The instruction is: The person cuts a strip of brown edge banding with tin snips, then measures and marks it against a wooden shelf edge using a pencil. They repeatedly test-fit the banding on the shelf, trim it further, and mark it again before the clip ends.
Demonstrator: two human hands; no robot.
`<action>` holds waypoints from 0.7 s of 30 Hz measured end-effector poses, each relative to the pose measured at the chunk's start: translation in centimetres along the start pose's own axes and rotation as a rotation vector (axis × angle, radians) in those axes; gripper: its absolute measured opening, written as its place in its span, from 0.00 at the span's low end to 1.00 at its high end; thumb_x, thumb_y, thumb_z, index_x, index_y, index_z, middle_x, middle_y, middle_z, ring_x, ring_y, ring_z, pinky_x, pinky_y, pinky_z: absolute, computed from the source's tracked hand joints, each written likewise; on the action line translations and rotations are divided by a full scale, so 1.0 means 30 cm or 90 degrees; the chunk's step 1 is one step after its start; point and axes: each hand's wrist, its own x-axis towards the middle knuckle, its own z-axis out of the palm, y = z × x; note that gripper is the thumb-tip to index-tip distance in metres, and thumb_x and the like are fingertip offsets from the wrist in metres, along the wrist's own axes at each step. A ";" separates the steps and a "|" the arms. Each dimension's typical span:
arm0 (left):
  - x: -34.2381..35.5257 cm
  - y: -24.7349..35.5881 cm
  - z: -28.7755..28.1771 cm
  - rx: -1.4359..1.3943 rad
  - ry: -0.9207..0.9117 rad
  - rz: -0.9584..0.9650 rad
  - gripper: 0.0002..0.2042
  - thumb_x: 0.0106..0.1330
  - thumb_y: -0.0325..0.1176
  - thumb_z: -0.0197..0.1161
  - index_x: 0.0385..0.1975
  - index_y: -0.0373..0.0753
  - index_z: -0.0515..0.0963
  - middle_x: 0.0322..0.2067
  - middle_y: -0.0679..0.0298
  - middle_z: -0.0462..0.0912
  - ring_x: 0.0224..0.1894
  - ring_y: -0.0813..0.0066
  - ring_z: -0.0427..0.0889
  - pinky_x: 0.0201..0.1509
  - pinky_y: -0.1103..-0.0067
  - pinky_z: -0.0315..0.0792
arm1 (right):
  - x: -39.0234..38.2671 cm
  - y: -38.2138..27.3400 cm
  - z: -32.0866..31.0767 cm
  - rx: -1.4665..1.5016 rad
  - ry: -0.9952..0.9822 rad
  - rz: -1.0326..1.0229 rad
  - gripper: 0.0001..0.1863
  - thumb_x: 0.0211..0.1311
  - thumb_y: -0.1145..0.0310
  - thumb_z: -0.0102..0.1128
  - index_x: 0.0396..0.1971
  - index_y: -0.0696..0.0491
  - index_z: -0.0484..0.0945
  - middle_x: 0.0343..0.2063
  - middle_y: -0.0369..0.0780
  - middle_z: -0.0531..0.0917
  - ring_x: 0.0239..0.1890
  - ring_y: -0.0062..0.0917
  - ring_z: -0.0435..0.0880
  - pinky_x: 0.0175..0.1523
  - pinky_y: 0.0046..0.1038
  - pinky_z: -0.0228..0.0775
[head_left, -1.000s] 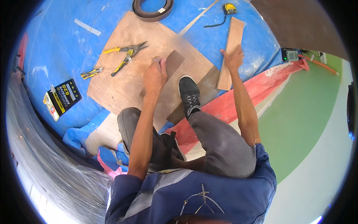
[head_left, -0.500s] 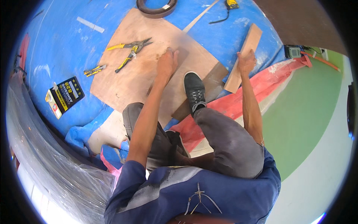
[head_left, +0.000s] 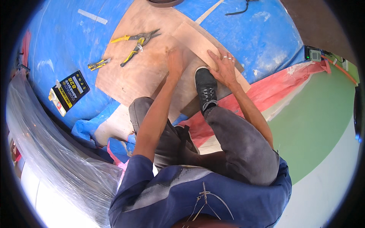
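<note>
My right hand (head_left: 224,68) grips a pale flat wooden plank (head_left: 192,40) by its near part, fingers across its face. The plank lies slanting over a large plywood sheet (head_left: 125,74). My left hand (head_left: 175,62) is low over the sheet, fingers curled; a dark narrow strip (head_left: 159,86) runs beside its wrist, and what the fingers hold is hidden. Yellow-handled snips (head_left: 138,41) lie on the sheet to the left of that hand. My dark sneaker (head_left: 206,89) presses on the wood between both hands.
A yellow utility knife (head_left: 99,64) and a black-and-yellow adhesive tin (head_left: 70,91) lie at left on a blue sheet (head_left: 49,41). A brown coil (head_left: 165,2) touches the far edge. Red sheeting (head_left: 277,85) and a small grey device (head_left: 313,54) are at right.
My right hand has brought the plank leftward from beside the plywood onto it. My left hand stays at nearly the same spot on the sheet. The view has shifted slightly.
</note>
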 end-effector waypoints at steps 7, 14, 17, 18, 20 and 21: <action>-0.032 0.060 0.047 -0.225 0.272 -0.103 0.11 0.62 0.23 0.59 0.45 0.32 0.72 0.45 0.50 0.72 0.48 0.53 0.73 0.53 0.59 0.65 | -0.007 0.034 0.056 0.047 -0.019 -0.010 0.41 0.53 0.61 0.72 0.70 0.34 0.68 0.66 0.47 0.66 0.64 0.45 0.66 0.66 0.49 0.57; -0.018 0.045 0.098 -0.156 0.392 -0.050 0.14 0.65 0.26 0.57 0.50 0.29 0.70 0.50 0.45 0.72 0.53 0.49 0.72 0.58 0.59 0.65 | -0.003 0.052 0.051 0.092 -0.035 -0.024 0.40 0.51 0.62 0.71 0.68 0.35 0.70 0.67 0.44 0.65 0.65 0.44 0.67 0.66 0.47 0.57; -0.023 0.048 0.093 -0.097 0.355 -0.050 0.18 0.66 0.28 0.58 0.53 0.29 0.70 0.56 0.44 0.70 0.57 0.48 0.70 0.61 0.59 0.64 | 0.000 0.056 0.062 0.056 -0.066 -0.006 0.38 0.53 0.62 0.70 0.68 0.35 0.71 0.68 0.42 0.65 0.64 0.44 0.68 0.66 0.47 0.57; -0.022 0.050 0.090 -0.105 0.343 -0.063 0.19 0.65 0.29 0.59 0.54 0.29 0.70 0.57 0.44 0.70 0.59 0.47 0.69 0.62 0.59 0.64 | 0.000 0.056 0.066 0.067 -0.054 -0.005 0.37 0.53 0.62 0.70 0.67 0.35 0.72 0.68 0.42 0.65 0.64 0.43 0.68 0.66 0.47 0.58; -0.022 0.058 0.087 -0.142 0.353 -0.057 0.22 0.65 0.32 0.62 0.56 0.30 0.70 0.58 0.46 0.69 0.59 0.47 0.69 0.63 0.58 0.63 | 0.001 0.055 0.073 0.087 -0.029 -0.004 0.36 0.55 0.62 0.69 0.67 0.35 0.72 0.68 0.41 0.65 0.64 0.43 0.68 0.65 0.48 0.58; -0.024 0.063 0.086 -0.167 0.357 -0.054 0.23 0.65 0.34 0.63 0.57 0.31 0.70 0.59 0.46 0.69 0.60 0.47 0.68 0.63 0.58 0.63 | -0.001 0.054 0.075 0.085 -0.033 0.004 0.36 0.55 0.62 0.69 0.67 0.34 0.72 0.68 0.41 0.64 0.64 0.43 0.68 0.65 0.48 0.58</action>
